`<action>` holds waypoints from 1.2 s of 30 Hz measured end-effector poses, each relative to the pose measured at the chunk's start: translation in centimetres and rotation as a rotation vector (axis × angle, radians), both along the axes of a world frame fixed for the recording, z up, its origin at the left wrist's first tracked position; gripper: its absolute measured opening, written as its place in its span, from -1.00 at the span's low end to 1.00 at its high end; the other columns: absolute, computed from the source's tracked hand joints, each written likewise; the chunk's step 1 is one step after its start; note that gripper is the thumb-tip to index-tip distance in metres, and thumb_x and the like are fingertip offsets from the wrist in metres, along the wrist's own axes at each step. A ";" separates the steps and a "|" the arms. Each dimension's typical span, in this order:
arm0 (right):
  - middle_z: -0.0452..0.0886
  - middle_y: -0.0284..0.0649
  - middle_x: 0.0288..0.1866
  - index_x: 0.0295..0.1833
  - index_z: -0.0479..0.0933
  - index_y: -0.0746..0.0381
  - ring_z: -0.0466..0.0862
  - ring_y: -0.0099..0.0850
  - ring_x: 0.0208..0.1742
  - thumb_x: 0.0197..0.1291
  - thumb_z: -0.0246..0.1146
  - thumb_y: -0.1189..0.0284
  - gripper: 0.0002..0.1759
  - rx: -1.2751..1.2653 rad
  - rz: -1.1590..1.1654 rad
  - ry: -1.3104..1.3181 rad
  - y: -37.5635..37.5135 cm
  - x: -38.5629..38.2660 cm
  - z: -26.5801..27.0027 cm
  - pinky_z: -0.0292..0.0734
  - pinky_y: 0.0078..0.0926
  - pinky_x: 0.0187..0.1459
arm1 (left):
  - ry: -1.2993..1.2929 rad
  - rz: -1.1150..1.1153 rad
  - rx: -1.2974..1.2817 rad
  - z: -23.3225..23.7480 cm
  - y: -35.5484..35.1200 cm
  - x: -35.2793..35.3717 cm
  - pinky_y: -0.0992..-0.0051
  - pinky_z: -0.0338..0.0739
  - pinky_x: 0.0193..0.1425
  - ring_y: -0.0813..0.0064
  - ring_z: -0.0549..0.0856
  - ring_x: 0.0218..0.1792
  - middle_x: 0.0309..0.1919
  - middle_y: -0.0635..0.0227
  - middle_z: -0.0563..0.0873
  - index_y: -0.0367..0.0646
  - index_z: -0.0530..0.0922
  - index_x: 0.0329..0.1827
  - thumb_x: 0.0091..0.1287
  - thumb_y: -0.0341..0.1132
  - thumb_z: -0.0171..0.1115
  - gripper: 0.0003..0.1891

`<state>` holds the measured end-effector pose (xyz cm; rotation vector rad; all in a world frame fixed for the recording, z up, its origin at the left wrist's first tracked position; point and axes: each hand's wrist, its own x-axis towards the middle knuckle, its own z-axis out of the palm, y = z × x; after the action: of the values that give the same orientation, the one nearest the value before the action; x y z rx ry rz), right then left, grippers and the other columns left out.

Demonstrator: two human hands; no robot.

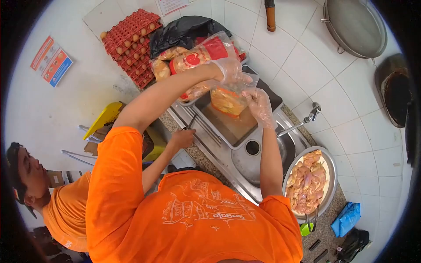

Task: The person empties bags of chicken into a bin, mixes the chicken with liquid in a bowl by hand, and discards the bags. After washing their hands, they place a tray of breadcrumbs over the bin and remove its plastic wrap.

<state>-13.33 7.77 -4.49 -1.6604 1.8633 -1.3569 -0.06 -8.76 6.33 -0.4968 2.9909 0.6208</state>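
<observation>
Both of my hands wear clear plastic gloves and hold a clear plastic bag [228, 100] over a grey tray in the sink. Yellowish food, which looks like raw chicken, shows inside the bag, near its orange edge. My left hand [231, 71] grips the upper part of the bag, its fingers pointing right. On the right side, my right hand [259, 107] pinches the bag's edge. Cloudy brownish liquid covers the bottom of the tray [237, 143]. Left of the tray lie more printed bags of chicken [193, 61].
A co-worker's hand [182, 138] holds scissors [190, 124] close to my left arm. Stacked red egg trays [131, 48] stand at the back left. A metal bowl [332, 184] of chicken pieces sits right of the sink, past the faucet [312, 113]. Pans hang on the tiled wall.
</observation>
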 end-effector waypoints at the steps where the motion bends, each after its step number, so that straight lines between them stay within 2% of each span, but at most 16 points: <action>1: 0.68 -0.02 -0.25 -0.19 0.69 0.28 0.67 -0.09 -0.18 0.19 0.29 0.42 -0.83 -0.026 0.012 0.024 -0.2 -0.1 0.3 0.53 -0.23 -0.09 | 0.003 0.002 -0.006 0.4 0.2 0.1 0.23 0.49 -0.29 0.14 0.60 -0.50 -0.61 0.00 0.59 -0.31 0.68 -0.49 0.30 0.30 0.14 -0.30; 4: 0.68 0.00 -0.26 -0.17 0.68 0.28 0.68 -0.09 -0.19 0.21 0.27 0.40 -0.81 -0.027 0.029 0.034 -0.9 -0.5 1.8 0.52 -0.23 -0.08 | -0.006 0.025 0.026 1.6 0.6 0.7 0.26 0.44 -0.41 0.25 0.55 -0.59 -0.67 0.06 0.55 -0.30 0.66 -0.55 0.24 0.27 0.24 -0.33; 6: 0.69 0.02 -0.27 -0.16 0.68 0.28 0.69 -0.10 -0.19 0.22 0.27 0.39 -0.80 0.006 0.026 0.017 -1.5 -1.0 2.0 0.52 -0.23 -0.08 | -0.008 -0.018 -0.115 1.9 1.3 0.7 0.26 0.38 -0.47 0.33 0.48 -0.64 -0.72 0.10 0.51 -0.30 0.61 -0.62 0.21 0.29 0.26 -0.32; 9: 0.69 0.05 -0.27 -0.15 0.68 0.29 0.69 -0.12 -0.19 0.24 0.27 0.34 -0.77 0.028 0.009 -0.028 -2.5 -1.4 1.6 0.52 -0.24 -0.10 | 0.050 0.037 -0.063 1.2 1.4 0.6 0.24 0.35 -0.49 0.32 0.44 -0.65 -0.72 0.10 0.50 -0.31 0.60 -0.63 0.19 0.30 0.27 -0.30; 12: 0.68 0.06 -0.30 -0.15 0.67 0.29 0.70 -0.14 -0.23 0.25 0.26 0.32 -0.75 0.007 0.027 -0.001 -2.8 -1.5 2.0 0.51 -0.26 -0.14 | 0.029 0.121 -0.022 0.9 1.5 0.9 0.24 0.39 -0.45 0.29 0.48 -0.62 -0.70 0.06 0.52 -0.32 0.63 -0.58 0.16 0.33 0.28 -0.29; 16: 0.67 0.05 -0.34 -0.18 0.68 0.29 0.68 -0.15 -0.28 0.27 0.24 0.27 -0.72 0.042 0.043 0.053 -3.1 -2.0 1.3 0.50 -0.25 -0.17 | 0.061 0.104 -0.065 -0.3 1.2 0.8 0.25 0.44 -0.40 0.25 0.51 -0.58 -0.66 0.02 0.55 -0.32 0.66 -0.53 0.15 0.34 0.28 -0.29; 18: 0.67 0.04 -0.34 -0.18 0.68 0.29 0.67 -0.15 -0.30 0.27 0.23 0.26 -0.71 0.086 0.039 0.060 -2.7 -1.8 1.8 0.50 -0.25 -0.18 | 0.000 0.167 0.048 -0.3 1.4 1.0 0.26 0.48 -0.35 0.24 0.57 -0.53 -0.61 0.00 0.59 -0.30 0.69 -0.46 0.15 0.34 0.28 -0.30; 20: 0.67 -0.17 -0.46 -0.24 0.67 0.37 0.59 -0.50 -0.32 0.30 0.21 0.40 -0.76 0.104 0.045 0.091 -2.1 -1.5 2.5 0.51 -0.39 -0.19 | -0.011 0.162 0.043 -0.1 1.7 0.9 0.27 0.48 -0.35 0.25 0.58 -0.53 -0.61 0.02 0.60 -0.30 0.69 -0.44 0.16 0.33 0.28 -0.31; 23: 0.64 -0.20 -0.49 -0.25 0.68 0.37 0.55 -0.52 -0.35 0.29 0.21 0.39 -0.75 0.059 0.017 0.098 -1.9 -1.5 2.3 0.49 -0.38 -0.23 | -0.024 0.109 0.032 -1.0 0.9 0.6 0.29 0.48 -0.36 0.29 0.58 -0.53 -0.61 0.05 0.61 -0.29 0.70 -0.41 0.18 0.30 0.28 -0.34; 25: 0.63 -0.21 -0.50 -0.24 0.68 0.37 0.54 -0.52 -0.36 0.29 0.22 0.39 -0.75 0.081 0.027 0.075 -2.1 -1.9 2.0 0.49 -0.39 -0.24 | -0.024 0.059 0.029 -0.5 1.3 0.5 0.30 0.47 -0.37 0.31 0.58 -0.53 -0.61 0.06 0.61 -0.28 0.71 -0.40 0.20 0.28 0.28 -0.36; 27: 0.62 -0.22 -0.50 -0.24 0.68 0.37 0.53 -0.53 -0.37 0.29 0.22 0.38 -0.75 0.104 0.037 0.054 -1.8 -1.9 2.3 0.48 -0.39 -0.25 | -0.084 0.185 0.163 -0.2 1.9 0.3 0.31 0.46 -0.37 0.34 0.54 -0.54 -0.59 0.11 0.62 -0.23 0.72 -0.36 0.23 0.23 0.28 -0.42; 29: 0.67 0.00 -0.37 -0.23 0.68 0.27 0.66 -0.30 -0.31 0.26 0.20 0.35 -0.77 0.108 0.009 0.072 -1.2 -1.6 3.3 0.51 -0.32 -0.17 | -0.045 0.167 0.140 -1.2 1.2 -0.1 0.31 0.46 -0.37 0.35 0.53 -0.54 -0.59 0.13 0.63 -0.20 0.72 -0.35 0.23 0.22 0.28 -0.45; 31: 0.68 -0.01 -0.37 -0.22 0.68 0.27 0.65 -0.30 -0.31 0.28 0.20 0.33 -0.76 0.066 0.032 0.051 -1.7 -2.4 2.1 0.51 -0.32 -0.16 | -0.008 0.146 0.117 -1.4 1.2 -0.4 0.31 0.46 -0.37 0.35 0.53 -0.55 -0.58 0.15 0.63 -0.16 0.73 -0.34 0.24 0.21 0.29 -0.48; 33: 0.68 -0.03 -0.36 -0.22 0.68 0.27 0.64 -0.30 -0.32 0.30 0.21 0.31 -0.74 0.023 0.055 0.029 -1.7 -2.7 2.0 0.51 -0.33 -0.16 | -0.027 0.070 0.004 -1.1 1.4 -0.7 0.23 0.52 -0.26 0.18 0.60 -0.46 -0.56 0.03 0.60 -0.37 0.67 -0.39 0.22 0.36 0.20 -0.25; 34: 0.69 -0.04 -0.36 -0.23 0.68 0.28 0.64 -0.30 -0.31 0.32 0.21 0.27 -0.71 0.046 0.033 0.012 -1.4 -2.6 2.4 0.51 -0.32 -0.16 | -0.028 0.067 0.005 -0.8 1.7 -0.8 0.23 0.52 -0.26 0.18 0.60 -0.46 -0.56 0.03 0.60 -0.37 0.67 -0.39 0.22 0.36 0.20 -0.25; 36: 0.69 -0.06 -0.36 -0.24 0.68 0.28 0.64 -0.30 -0.31 0.34 0.22 0.23 -0.68 0.065 0.009 -0.005 -1.4 -3.0 2.7 0.51 -0.32 -0.16 | -0.001 0.154 0.112 -0.5 2.2 -1.1 0.30 0.45 -0.38 0.36 0.51 -0.55 -0.62 0.20 0.55 -0.29 0.67 -0.40 0.26 0.24 0.25 -0.38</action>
<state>-16.31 6.40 -1.82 -1.6306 1.8743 -1.2809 -1.19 -6.52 5.80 -0.7228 2.9154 0.7932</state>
